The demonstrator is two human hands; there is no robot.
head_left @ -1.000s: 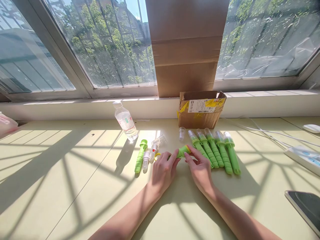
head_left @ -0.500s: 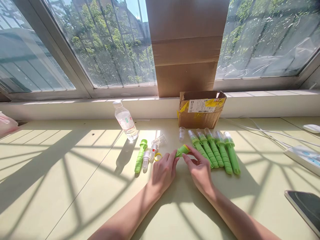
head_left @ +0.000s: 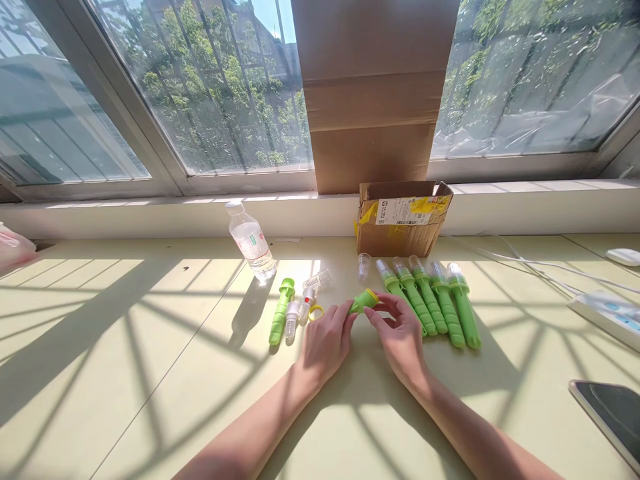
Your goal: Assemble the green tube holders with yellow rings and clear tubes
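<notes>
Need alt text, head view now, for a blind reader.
Left hand and right hand hold a green tube with a yellow ring at one end. At right, five capped tubes; at left, an uncapped tube and a bottle.

I'm reading this as an ordinary room, maybe a home or a small office, and honestly I'm not able to tell which. A pale table [head_left: 75, 413] is running along a white ledge [head_left: 125, 217] under big metal-framed windows [head_left: 115, 100], with trees [head_left: 200, 87] showing through bars [head_left: 280, 20]. A cardboard sheet [head_left: 373, 100] is standing against the windows, a taped, labelled box [head_left: 400, 238] is sitting below it, and a water bottle [head_left: 253, 248], power strip [head_left: 607, 312] and phone [head_left: 610, 420] are sharing the table.
</notes>
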